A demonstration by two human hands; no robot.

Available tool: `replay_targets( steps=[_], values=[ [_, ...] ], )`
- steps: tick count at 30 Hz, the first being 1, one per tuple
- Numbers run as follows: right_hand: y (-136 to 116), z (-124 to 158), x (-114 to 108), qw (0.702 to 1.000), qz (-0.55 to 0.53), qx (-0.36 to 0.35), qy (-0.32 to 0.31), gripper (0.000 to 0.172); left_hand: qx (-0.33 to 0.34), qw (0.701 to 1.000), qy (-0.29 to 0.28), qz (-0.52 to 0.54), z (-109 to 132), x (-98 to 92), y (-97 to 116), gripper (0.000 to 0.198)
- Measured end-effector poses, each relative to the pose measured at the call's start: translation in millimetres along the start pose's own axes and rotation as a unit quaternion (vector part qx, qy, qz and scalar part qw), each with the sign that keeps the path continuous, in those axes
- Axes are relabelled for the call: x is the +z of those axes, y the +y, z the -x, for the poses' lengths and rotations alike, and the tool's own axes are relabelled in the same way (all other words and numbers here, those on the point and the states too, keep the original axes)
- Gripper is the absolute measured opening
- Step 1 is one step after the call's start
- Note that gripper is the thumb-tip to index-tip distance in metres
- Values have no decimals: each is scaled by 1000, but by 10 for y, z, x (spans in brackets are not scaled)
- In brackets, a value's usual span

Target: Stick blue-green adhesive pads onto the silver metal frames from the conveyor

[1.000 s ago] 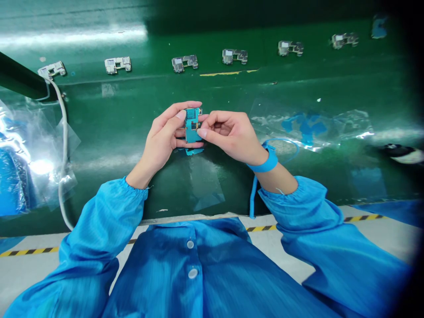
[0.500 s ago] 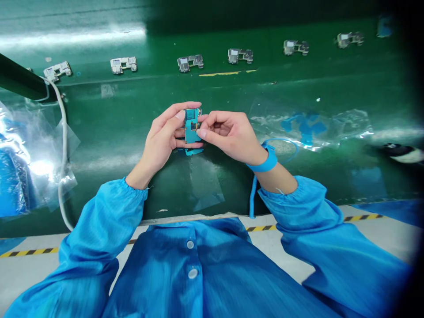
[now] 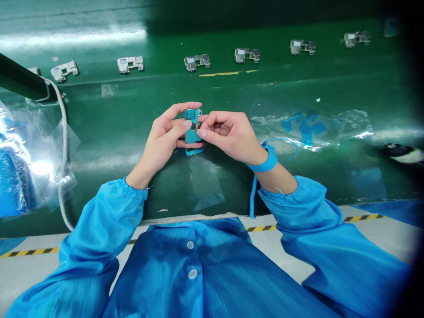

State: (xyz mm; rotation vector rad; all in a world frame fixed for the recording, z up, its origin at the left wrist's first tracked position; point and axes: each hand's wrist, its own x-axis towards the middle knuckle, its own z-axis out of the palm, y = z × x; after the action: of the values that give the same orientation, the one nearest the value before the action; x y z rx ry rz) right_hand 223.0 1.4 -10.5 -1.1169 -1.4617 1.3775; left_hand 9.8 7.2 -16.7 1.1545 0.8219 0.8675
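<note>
My left hand [image 3: 167,132] holds a blue-green circuit board [image 3: 193,136] upright, with the thumb across its face and the fingers around its back and ends. At the board's right edge, beside a small dark part, my right hand [image 3: 227,134] is closed in a pinch against it. Anything tiny between those fingertips is hidden. Just below the board shows a second blue-green piece [image 3: 194,152], partly covered by my left fingers. A blue wrist strap [image 3: 265,162] is around my right wrist.
Several metal-shielded boards, such as one silvery board [image 3: 130,64], lie in a row along the green belt's far side. A white cable [image 3: 63,145] and plastic-wrapped blue material [image 3: 16,176] are at left. Clear film with blue pieces [image 3: 304,126] lies at right.
The row of boards at the back has shifted a little to the right. My left thumb has slid down the board's face. My right hand stays at the same edge.
</note>
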Motion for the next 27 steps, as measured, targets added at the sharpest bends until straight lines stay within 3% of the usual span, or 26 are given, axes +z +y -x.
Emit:
replay_targets(
  steps=[20, 27],
  values=[
    [-35, 4, 8, 1000, 10, 15, 3, 43, 8, 1000, 1, -11, 9, 5, -8, 49],
    [-15, 8, 3, 1000, 4, 10, -2, 38, 1, 1000, 14, -16, 19, 24, 16, 48]
  ],
)
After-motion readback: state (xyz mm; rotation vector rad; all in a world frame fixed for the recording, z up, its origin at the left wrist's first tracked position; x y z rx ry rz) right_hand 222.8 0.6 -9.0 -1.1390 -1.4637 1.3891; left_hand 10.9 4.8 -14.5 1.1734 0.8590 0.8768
